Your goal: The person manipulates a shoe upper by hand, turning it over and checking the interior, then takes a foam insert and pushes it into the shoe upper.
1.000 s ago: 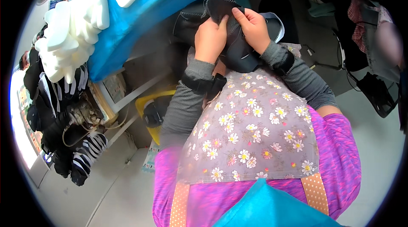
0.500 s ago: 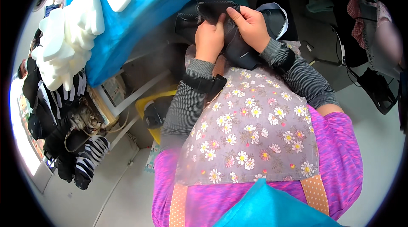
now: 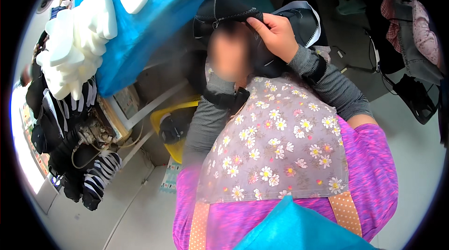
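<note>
A black stitched fabric piece (image 3: 219,10), with a light zigzag seam and a flap rising at the top, is held up above my lap by the table edge. My right hand (image 3: 277,38) is closed on its right edge, thumb on top and fingers behind. My left hand (image 3: 229,58) is at the lower side of the piece, but its fingers are smeared and I cannot make out their grip. Beyond my right hand, another black piece with a pale edge (image 3: 306,25) rests by my knee. My flowered apron (image 3: 276,142) covers my lap.
A blue-covered table (image 3: 140,39) curves across the front left, carrying a pile of white foam shapes (image 3: 77,46). Under it stands a yellow basket (image 3: 175,150) with dark items. Black and striped pieces (image 3: 100,172) hang at the left. Clothes (image 3: 416,34) hang at the right.
The black piece has been turned and spread, with its seam now stretched to the left of my right hand. My left hand has shifted slightly down and blurred; my right hand keeps its grip.
</note>
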Demonstrator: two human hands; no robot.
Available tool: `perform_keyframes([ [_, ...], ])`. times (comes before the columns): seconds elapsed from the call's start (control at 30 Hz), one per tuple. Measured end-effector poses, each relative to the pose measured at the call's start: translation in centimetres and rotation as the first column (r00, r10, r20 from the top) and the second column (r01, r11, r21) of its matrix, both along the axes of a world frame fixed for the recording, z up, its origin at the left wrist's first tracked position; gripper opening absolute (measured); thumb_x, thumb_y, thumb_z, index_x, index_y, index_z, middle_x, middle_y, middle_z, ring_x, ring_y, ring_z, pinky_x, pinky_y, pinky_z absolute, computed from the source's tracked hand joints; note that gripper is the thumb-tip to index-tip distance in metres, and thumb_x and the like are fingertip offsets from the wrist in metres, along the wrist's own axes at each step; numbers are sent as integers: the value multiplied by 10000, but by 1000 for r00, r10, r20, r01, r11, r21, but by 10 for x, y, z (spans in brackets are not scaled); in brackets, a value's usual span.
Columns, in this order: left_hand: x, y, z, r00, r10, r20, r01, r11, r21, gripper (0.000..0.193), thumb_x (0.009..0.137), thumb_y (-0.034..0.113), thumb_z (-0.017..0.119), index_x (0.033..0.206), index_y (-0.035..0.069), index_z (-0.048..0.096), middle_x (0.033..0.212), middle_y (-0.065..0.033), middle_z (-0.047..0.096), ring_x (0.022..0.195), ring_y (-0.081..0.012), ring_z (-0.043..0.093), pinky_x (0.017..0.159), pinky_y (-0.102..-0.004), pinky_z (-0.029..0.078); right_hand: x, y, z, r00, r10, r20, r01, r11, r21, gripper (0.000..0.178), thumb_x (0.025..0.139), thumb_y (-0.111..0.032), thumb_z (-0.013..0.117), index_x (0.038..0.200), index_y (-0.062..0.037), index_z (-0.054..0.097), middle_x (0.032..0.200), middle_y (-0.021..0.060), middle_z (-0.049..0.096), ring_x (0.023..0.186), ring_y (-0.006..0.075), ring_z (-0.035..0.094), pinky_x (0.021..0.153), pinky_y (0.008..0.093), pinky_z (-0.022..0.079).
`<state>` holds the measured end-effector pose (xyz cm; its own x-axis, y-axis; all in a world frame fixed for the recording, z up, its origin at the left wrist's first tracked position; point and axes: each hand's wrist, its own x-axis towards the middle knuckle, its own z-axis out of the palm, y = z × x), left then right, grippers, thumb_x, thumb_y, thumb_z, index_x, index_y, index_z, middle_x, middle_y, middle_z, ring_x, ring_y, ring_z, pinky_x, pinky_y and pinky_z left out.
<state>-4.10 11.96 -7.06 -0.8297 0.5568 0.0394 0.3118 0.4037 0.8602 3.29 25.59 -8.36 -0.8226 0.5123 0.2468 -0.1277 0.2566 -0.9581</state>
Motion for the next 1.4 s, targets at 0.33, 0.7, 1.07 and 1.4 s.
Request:
perform_keyframes([
  [0.33,-5,6,-14,993,-10,121,4,999,49,307,997,281,572,1029,15,722,962,-214,718,901,-407,678,785,-420,511,-6,6,-12,1000,11,28,-10,999,-38,384,943,-267,698,727,36,603,568,121,486,494,172,422,482,320,362],
  [0.7,-2,2,-17,999,2,41,-5,997,75,245,979,209,608,1035,-4,715,935,-203,731,862,-371,712,745,-406,531,3,2,10,996,5,86,-13,996,90,285,945,-226,689,819,25,643,633,130,561,529,189,485,500,311,387],
  [1.07,-4,2,-22,996,28,90,-36,996,85,269,987,230,604,1044,-9,714,965,-199,734,900,-354,713,773,-389,526,-6,4,-2,997,52,48,-51,998,-33,404,948,-274,698,707,27,578,567,120,474,501,143,397,474,318,361],
  [1.4,0,-5,-16,999,52,6,-52,968,244,194,972,113,642,1105,-18,692,1048,-172,735,940,-271,715,824,-353,526,1,-2,23,997,53,57,-57,995,83,389,940,-291,695,727,20,597,615,168,525,497,264,480,486,343,385],
])
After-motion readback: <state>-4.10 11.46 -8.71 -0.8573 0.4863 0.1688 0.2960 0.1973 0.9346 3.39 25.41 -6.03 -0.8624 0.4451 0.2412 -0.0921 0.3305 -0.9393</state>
